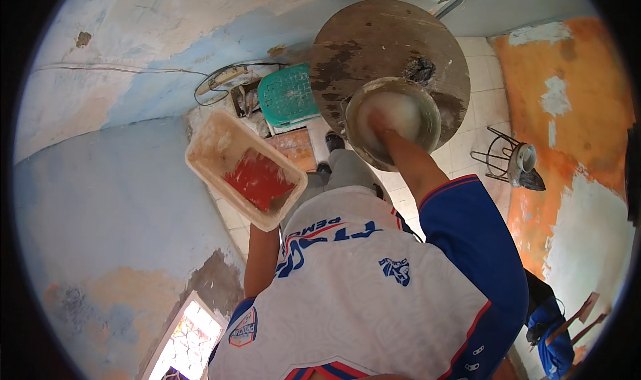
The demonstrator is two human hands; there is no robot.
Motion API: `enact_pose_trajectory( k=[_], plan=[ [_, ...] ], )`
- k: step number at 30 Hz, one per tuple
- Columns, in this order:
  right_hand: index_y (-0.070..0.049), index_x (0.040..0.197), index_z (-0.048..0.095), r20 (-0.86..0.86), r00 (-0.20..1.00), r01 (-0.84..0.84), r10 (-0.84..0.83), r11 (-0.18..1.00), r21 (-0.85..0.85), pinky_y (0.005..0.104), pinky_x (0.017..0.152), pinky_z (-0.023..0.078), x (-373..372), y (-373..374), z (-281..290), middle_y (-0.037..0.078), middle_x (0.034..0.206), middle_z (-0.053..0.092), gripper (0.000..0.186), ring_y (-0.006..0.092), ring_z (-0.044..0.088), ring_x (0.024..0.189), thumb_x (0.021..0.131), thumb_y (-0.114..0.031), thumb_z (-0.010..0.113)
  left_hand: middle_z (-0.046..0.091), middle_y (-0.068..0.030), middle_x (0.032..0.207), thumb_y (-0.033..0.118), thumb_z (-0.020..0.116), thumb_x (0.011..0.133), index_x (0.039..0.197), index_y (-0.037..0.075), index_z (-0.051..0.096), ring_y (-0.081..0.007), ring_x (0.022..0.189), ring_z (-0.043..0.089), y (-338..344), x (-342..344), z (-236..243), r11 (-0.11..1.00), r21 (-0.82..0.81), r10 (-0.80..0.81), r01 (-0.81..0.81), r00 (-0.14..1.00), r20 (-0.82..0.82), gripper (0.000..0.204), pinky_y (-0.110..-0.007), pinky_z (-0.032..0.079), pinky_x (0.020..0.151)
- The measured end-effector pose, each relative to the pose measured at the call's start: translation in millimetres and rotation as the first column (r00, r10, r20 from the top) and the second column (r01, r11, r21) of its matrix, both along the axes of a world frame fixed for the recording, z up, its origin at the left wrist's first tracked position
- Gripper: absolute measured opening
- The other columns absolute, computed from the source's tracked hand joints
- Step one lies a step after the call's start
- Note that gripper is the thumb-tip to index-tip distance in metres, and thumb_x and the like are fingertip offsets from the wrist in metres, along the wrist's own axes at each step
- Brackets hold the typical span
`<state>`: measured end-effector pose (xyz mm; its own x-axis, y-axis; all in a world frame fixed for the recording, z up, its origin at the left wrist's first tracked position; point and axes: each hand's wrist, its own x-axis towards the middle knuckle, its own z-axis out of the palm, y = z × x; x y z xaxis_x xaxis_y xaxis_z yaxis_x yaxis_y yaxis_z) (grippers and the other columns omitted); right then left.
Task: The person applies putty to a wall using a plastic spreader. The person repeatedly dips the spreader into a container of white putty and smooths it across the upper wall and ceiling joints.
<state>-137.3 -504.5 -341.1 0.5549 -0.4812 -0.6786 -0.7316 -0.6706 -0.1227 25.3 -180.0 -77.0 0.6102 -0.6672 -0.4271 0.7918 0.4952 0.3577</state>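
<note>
1. One rectangular tub (246, 170) with a red-smeared bottom sits on the left hand, whose grip is hidden beneath it, so can't tell.
2. Right hand (379, 123), fingers spread, is pressed into one round bowl (392, 121).
3. One round desk (387, 46) lies beyond that grip.

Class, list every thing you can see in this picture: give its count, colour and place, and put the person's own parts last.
Tray: one, white with a red inside, held up at left.
Bowl: one, metal with a pale inside, on the table's near edge.
Table: one, round, brown and stained, top centre.
Basket: one, green, on the floor left of the table.
Stand: one, dark wire, on the tiled floor at right.
Pot: one, grey, by the stand.
Left hand: one, hidden under the tray.
Right hand: one, inside the bowl.
</note>
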Motion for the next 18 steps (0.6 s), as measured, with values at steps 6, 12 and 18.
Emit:
enact_pose_trajectory(
  k=[6, 12, 18],
  plan=[
    [-0.009, 0.1, 0.073, 0.394, 0.901, 0.23, -0.181, 0.97, -0.081, 0.0499, 0.092, 0.052, -10.0, 8.9, -19.2, 0.015, 0.107, 0.071, 0.025, 0.0377, 0.068, 0.098, 0.095, -0.02, 0.05, 0.049, -0.0259, 0.148, 0.055, 0.059, 0.096, 0.149, 0.013, 0.048, -0.0508, 0.135, 0.046, -27.2, 12.9, 6.2, 0.995, -0.096, -0.032, 0.037, 0.998, 0.046, 0.069, -0.062, 0.042, 0.112],
    [-0.008, 0.093, 0.076, 0.213, 0.96, -0.124, 0.183, 0.958, -0.26, 0.0459, 0.082, 0.057, -1.0, -0.3, -39.5, 0.019, 0.098, 0.073, 0.022, 0.0362, 0.072, 0.09, 0.09, -0.01, 0.054, 0.043, -0.0273, 0.151, 0.056, 0.058, 0.096, 0.152, 0.009, 0.04, -0.0509, 0.135, 0.045, -41.0, 11.2, 36.1, 0.993, -0.106, 0.047, -0.055, 0.996, -0.075, 0.076, -0.063, 0.045, 0.108],
    [-0.004, 0.088, 0.077, 0.289, 0.95, -0.058, 0.117, 0.977, -0.204, 0.0443, 0.079, 0.059, 5.7, 9.2, 54.2, 0.022, 0.092, 0.074, 0.018, 0.0365, 0.073, 0.085, 0.084, -0.011, 0.061, 0.046, -0.0282, 0.148, 0.058, 0.056, 0.096, 0.152, 0.008, 0.04, -0.0518, 0.133, 0.047, -35.1, 11.5, 36.0, 0.969, -0.246, -0.005, 0.026, 0.996, 0.085, 0.077, -0.063, 0.045, 0.108]
  ],
)
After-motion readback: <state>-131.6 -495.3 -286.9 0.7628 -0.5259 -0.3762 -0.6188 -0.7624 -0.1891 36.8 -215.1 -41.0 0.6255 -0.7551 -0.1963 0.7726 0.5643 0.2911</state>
